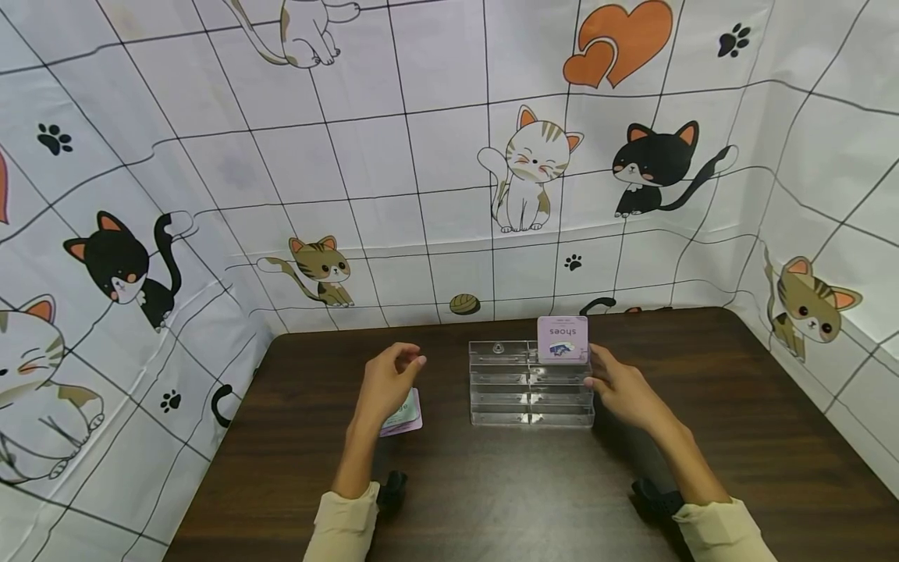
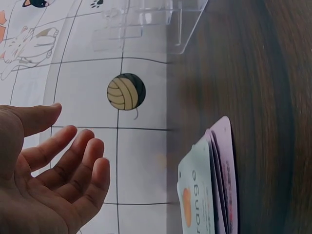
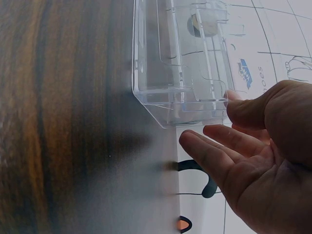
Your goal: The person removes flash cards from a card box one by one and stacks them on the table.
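Note:
A clear plastic tiered card rack stands on the table. In its top right slot a lilac card with the word "shoes" and a blue picture stands upright. My right hand is at the rack's right side, fingertips right at the edge of rack and card, fingers loosely bent. My left hand hovers over a small stack of cards, fingers relaxed and holding nothing. The left wrist view shows the stack's mint top card with an orange picture and lilac cards beneath.
The dark wood table ends at a white cloth backdrop printed with cats, paws and a grid. The card stack lies left of the rack, with bare tabletop between them. Black wrist straps are on both arms.

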A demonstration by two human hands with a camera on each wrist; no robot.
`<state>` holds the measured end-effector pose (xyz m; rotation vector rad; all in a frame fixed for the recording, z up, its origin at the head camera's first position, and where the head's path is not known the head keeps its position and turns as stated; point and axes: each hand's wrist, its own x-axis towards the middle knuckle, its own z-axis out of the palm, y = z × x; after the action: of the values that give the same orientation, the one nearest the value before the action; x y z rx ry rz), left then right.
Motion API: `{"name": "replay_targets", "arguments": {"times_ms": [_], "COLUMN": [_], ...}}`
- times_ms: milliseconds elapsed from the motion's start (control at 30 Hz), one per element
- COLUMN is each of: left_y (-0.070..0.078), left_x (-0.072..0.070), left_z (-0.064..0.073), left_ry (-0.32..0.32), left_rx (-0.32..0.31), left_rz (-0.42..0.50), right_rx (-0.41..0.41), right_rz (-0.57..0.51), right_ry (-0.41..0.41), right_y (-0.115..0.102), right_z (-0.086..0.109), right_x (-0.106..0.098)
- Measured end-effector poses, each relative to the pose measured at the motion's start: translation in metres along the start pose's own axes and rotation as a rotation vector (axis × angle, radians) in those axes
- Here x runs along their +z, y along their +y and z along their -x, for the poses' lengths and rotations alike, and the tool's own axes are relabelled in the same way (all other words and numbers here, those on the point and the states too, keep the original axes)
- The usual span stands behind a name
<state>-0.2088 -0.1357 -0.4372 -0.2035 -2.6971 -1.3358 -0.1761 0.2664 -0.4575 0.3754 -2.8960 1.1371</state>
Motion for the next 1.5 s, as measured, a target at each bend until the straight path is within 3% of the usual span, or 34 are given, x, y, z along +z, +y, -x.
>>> {"name": "replay_targets", "arguments": {"times_ms": [433,1067,1500], "left_y": [0.011,0.026,0.035], "left_x": [0.011,0.025,0.032], "left_z": [-0.004,-0.007,-0.01], "left_ry": [-0.014,-0.029,-0.028], "left_rx": [0.023,-0.001,0.053], "left_rz": [0.02,0.035,0.053], "right_rx": [-0.009,0.002,0.001], "right_rz": [-0.006,-0.001,-0.014], "right_ry": [-0.008,-0.011,-0.005], "right_y": [0.003,0.003,0.001], "right_z": [0.001,0.001,0.0], "right_x": [-0.001,-0.002,-0.001]}}
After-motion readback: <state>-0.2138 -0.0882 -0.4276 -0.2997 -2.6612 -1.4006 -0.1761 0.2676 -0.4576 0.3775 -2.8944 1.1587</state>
